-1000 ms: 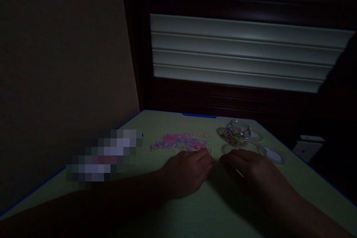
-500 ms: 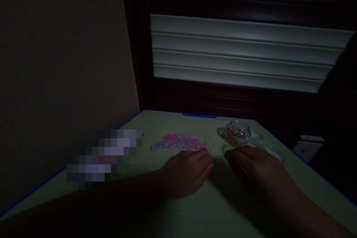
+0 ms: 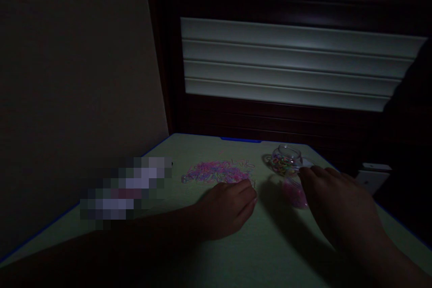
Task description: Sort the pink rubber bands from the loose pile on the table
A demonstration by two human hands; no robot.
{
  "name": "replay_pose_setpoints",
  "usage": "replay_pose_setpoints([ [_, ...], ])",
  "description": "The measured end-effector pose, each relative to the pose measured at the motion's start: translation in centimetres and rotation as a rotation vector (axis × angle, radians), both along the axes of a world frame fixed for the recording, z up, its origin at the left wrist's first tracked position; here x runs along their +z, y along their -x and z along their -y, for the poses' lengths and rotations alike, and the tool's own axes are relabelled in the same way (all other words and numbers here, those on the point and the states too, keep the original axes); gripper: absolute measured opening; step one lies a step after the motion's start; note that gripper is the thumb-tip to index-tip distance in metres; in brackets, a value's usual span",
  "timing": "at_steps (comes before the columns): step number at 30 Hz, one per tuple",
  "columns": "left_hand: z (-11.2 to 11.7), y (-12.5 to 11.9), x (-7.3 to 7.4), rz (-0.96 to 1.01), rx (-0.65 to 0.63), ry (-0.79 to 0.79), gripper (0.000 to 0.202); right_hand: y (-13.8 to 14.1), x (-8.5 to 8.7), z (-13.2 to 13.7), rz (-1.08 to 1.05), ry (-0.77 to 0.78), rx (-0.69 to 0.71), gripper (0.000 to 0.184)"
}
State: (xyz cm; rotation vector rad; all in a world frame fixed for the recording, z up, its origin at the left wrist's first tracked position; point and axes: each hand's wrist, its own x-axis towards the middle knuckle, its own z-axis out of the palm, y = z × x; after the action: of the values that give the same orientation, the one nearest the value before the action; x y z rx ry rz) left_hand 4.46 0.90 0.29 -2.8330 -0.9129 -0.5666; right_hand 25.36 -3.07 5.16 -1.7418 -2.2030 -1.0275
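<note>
A loose pile of pink, purple and pale rubber bands [image 3: 216, 172] lies in the middle of the table. My left hand [image 3: 231, 209] rests at the pile's near right edge, fingers curled in; whatever is in them, if anything, is hidden. To the right, a clear jar [image 3: 294, 192] with pink contents is partly covered by my right hand [image 3: 340, 209]. That hand is raised over the jar's mouth, fingers pressed together and pointing down, their tips at the rim. Behind it stands a second clear round jar [image 3: 286, 160] holding multicoloured bands.
The pale table [image 3: 216, 256] has a blue edge. A blurred-out item [image 3: 124, 189] lies along its left side. A wall [image 3: 77, 63] borders the left, and a dark panel with light slats [image 3: 286, 63] stands behind. A white device [image 3: 373, 175] is beyond the right edge.
My right hand has moved right and slightly up, from beside the pile to over the near jar, whose pink contents now show. My left hand has barely moved.
</note>
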Motion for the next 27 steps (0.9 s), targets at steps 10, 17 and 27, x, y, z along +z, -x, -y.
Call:
replay_pose_setpoints([
  [10, 0.07, -0.02, 0.11, -0.025, 0.007, 0.016, 0.02, 0.17, -0.03, -0.01, 0.013, 0.072, -0.099, 0.021],
  [17, 0.04, -0.04, 0.16, -0.032, 0.014, 0.017, 0.019, 0.03, -0.23, -0.1, 0.007, 0.09, -0.086, 0.02],
  [27, -0.05, -0.12, -0.12, -0.007, 0.029, 0.004, 0.019, 0.59, -0.95, -0.72, -0.01, 0.054, 0.17, 0.011],
])
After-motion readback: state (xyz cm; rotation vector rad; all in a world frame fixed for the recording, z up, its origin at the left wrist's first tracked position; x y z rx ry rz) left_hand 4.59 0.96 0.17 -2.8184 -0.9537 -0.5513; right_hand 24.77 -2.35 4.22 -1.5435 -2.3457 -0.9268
